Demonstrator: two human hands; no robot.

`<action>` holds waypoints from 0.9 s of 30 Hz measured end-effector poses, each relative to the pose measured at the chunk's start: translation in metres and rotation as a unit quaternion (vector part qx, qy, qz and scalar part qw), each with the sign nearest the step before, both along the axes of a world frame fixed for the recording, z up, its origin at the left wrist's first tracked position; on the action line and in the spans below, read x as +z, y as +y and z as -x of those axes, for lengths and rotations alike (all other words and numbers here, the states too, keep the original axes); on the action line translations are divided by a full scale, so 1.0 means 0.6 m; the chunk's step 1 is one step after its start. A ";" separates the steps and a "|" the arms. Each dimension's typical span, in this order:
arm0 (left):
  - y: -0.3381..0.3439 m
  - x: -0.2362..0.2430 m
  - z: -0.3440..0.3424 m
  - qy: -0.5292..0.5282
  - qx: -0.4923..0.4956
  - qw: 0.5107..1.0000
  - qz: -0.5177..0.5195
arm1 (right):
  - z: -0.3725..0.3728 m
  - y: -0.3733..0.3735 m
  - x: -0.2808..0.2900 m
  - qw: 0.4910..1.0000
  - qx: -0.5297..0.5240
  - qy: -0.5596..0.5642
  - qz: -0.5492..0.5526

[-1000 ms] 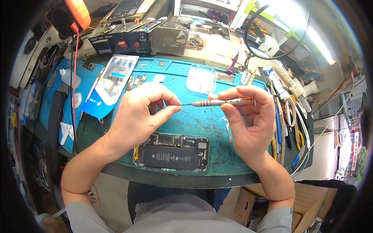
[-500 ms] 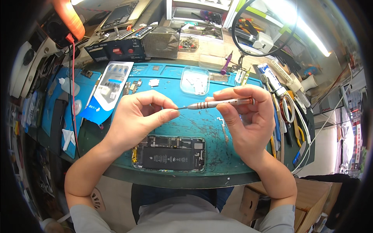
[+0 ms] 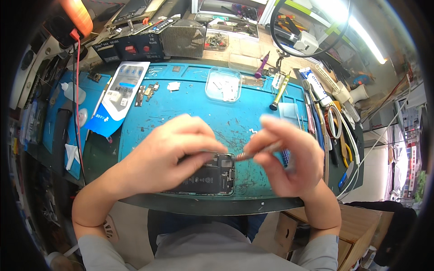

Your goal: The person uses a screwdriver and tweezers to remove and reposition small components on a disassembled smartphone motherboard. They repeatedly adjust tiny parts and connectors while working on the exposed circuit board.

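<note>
Two hands: a left hand point(image 3: 174, 156) and a right hand point(image 3: 296, 158). Three screwdrivers: one slim screwdriver point(image 3: 245, 155) in the right hand, plus a purple screwdriver point(image 3: 261, 68) and a yellow-green screwdriver point(image 3: 280, 91) beyond it. One opened phone point(image 3: 227, 175) with one black battery point(image 3: 206, 179), both partly under the left hand. One clear dish point(image 3: 214, 95) beyond and between the hands (its white bits point(image 3: 230, 91) are too small to count). One white bottle point(image 3: 74, 92), one blue-and-white packet point(image 3: 116, 100) and one white tissue point(image 3: 71, 153) left of the left hand.
</note>
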State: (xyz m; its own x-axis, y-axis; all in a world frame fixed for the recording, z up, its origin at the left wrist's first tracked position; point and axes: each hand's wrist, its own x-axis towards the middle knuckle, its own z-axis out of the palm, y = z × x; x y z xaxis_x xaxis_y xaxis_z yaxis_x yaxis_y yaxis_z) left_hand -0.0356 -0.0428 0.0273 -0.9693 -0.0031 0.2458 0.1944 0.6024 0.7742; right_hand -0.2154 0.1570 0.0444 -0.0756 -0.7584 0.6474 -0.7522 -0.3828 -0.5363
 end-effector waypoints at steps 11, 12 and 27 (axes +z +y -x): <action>0.016 -0.006 -0.002 -0.015 -0.078 0.997 0.022 | -0.017 -0.004 -0.022 0.998 0.031 0.036 0.040; 0.016 -0.007 -0.003 -0.016 -0.079 0.996 0.025 | -0.018 -0.005 -0.024 0.998 0.031 0.036 0.042; 0.012 -0.008 -0.003 -0.013 -0.084 0.996 0.025 | -0.021 -0.007 -0.006 0.995 0.067 0.076 0.003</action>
